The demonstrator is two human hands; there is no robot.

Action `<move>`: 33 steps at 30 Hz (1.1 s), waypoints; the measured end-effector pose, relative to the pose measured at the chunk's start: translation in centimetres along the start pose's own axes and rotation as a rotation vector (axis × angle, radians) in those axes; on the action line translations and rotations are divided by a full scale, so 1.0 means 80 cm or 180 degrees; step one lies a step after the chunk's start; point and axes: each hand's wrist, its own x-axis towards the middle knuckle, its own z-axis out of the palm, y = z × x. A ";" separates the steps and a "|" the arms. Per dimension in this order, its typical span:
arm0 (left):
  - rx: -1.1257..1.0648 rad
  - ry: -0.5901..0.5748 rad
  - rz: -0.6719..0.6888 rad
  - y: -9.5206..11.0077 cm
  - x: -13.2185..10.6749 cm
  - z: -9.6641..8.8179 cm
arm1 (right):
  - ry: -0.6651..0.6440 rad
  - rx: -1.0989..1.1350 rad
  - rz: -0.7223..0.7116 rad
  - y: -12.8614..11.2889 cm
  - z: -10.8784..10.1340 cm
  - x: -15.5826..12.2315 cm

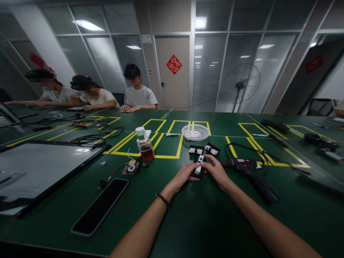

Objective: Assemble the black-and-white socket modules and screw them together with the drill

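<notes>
My left hand [186,173] and my right hand [216,172] meet over the table at a small black rectangular case [197,174] with a white piece and a blue spot in it. The left fingers are closed on the case's left side and its thumb presses the white piece. From the right, my other thumb and fingers grip the case's edge. Just beyond lie two similar black cases with white pieces, one on the left [196,149] and one tilted on the right [212,149]. A black power drill [249,172] rests beside my right hand.
A white basket [195,133] sits farther back. Left are a bottle of brown liquid [145,148], a small wired device [131,167], a phone [100,206] and a large flat panel [51,166]. Cables and tools lie at both sides. Three people sit across the table.
</notes>
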 end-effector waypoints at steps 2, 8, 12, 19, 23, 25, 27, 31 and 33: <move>0.0111 0.0149 0.0044 0.002 0.000 -0.002 | 0.0009 -0.0007 -0.0001 -0.001 0.000 -0.001; 0.0073 0.0142 0.0048 0.004 0.000 -0.006 | -0.0071 -0.0100 0.0022 -0.003 0.000 -0.002; 0.0128 0.0197 0.0024 0.004 -0.001 -0.005 | -0.0122 -0.0202 0.0070 -0.002 0.000 -0.001; 0.0003 0.0413 -0.0031 0.008 -0.006 -0.003 | -0.0203 -0.0270 0.0082 -0.005 0.001 -0.004; 0.0086 0.0596 -0.0016 0.008 -0.005 -0.006 | -0.0168 -0.0189 0.0170 -0.006 0.004 -0.005; 0.0158 0.0692 -0.0013 0.007 -0.002 -0.011 | -0.0158 -0.0170 0.0181 -0.008 0.005 -0.004; 0.0421 0.0886 0.0066 0.008 0.002 -0.022 | -0.0185 -0.0149 0.0159 -0.011 0.003 -0.003; 0.1787 0.1710 0.0297 0.017 0.010 -0.055 | -0.0240 -0.0246 0.0102 -0.026 -0.019 -0.011; 0.2603 0.2014 0.0300 0.027 0.016 -0.074 | -0.0284 -0.0447 0.0094 -0.037 -0.042 -0.025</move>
